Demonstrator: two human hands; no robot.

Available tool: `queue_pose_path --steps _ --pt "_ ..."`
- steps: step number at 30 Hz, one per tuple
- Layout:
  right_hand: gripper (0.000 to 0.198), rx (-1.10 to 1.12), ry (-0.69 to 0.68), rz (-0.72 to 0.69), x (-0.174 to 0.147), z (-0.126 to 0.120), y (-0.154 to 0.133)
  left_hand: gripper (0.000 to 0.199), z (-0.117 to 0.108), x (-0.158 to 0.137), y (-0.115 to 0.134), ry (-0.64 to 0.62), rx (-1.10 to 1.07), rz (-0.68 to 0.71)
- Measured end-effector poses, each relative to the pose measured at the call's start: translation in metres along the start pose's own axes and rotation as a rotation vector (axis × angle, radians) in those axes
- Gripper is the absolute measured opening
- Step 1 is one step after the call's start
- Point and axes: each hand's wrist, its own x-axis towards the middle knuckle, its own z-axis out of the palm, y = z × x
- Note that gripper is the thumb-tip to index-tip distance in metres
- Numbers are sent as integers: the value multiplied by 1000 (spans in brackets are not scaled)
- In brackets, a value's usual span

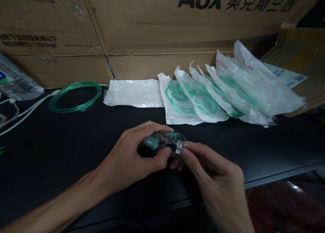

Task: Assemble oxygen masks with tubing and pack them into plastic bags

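A clear, green-tinted oxygen mask (pixel 160 137) is held above the black table near the middle of the head view. My left hand (pixel 135 153) grips it from the left, with the thumb along the near side and the fingers over the top. On the mask's right part sits a small metal nose clip (pixel 178 147). My right hand (pixel 215 170) pinches at this clip and the mask edge between thumb and forefinger. The mask's underside is hidden by both hands.
A coil of green tubing (pixel 75 97) lies at the left beside white cables (pixel 33 107). Behind my hands are a flat white packet (pixel 134 93) and several packets with green tubing (pixel 180 101). A large cardboard box (pixel 142 26) stands across the back; the table edge (pixel 281 175) is at front right.
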Motion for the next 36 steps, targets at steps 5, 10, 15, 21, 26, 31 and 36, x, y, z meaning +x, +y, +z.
queue_pose_path --steps 5,10,15,21,26,31,36 --pt "26 124 -19 85 3 2 -3 37 -1 -2 -3 10 20 79" --pt "20 138 40 93 3 4 -4 50 -1 -4 -3 6 58 115" --pt "20 122 37 95 1 3 -3 46 0 -5 -4 1 79 153" --pt "27 117 39 75 0 4 -4 40 1 -4 -4 14 76 187" --pt "29 82 22 49 -3 0 -1 37 2 -7 -3 60 133 253" --pt "31 58 -40 4 -5 -3 1 32 6 -11 -5 114 153 302" --pt "33 44 4 -60 -6 0 -1 30 7 -13 -6 120 127 292"
